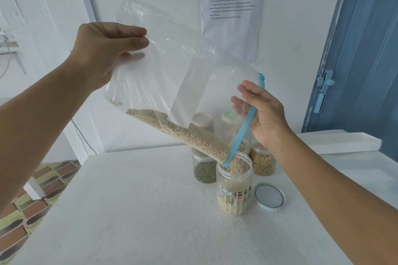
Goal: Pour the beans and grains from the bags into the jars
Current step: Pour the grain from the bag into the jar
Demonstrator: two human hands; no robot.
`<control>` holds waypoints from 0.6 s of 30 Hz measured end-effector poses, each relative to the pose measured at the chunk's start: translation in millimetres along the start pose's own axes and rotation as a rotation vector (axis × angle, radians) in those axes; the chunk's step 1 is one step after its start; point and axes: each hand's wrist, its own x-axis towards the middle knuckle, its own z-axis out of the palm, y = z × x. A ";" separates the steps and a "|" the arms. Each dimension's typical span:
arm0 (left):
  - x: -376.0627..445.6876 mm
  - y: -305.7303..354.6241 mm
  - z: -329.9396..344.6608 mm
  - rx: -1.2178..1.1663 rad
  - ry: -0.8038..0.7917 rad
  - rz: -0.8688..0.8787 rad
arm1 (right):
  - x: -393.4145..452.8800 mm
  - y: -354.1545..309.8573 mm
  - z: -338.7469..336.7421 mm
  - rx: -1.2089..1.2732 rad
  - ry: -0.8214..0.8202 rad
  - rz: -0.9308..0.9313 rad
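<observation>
Grains [191, 135] stream from the tilted zip bag [172, 75] into the open front jar [234, 185], roughly half full. Left hand [103, 54] pinches the bag's raised bottom; right hand [262, 114] holds its blue zip edge. Behind, two jars (green beans [204, 170], soybeans [262, 161]) look filled. Left: empty the bag, fit the lid [269, 197].

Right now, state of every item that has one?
bag: open, tilted, grain pouring from its mouth
front jar: lid off, partly filled
lid: lying on the table beside the front jar
green-bean jar: partly full
soybean jar: fairly full
left hand: grips bag's bottom corner
right hand: fingers hold bag's mouth
door: shut
</observation>
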 end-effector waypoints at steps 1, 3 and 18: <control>0.8 -0.1 0.0 0.002 0.001 0.002 | 0.4 0.9 0.5 0.002 0.003 0.002; 2.4 -0.3 0.7 0.006 0.006 0.007 | 0.9 2.8 0.8 0.004 0.009 0.007; 5.3 -5.5 9.5 0.016 -0.038 0.020 | 1.6 8.1 -8.4 0.007 0.036 0.007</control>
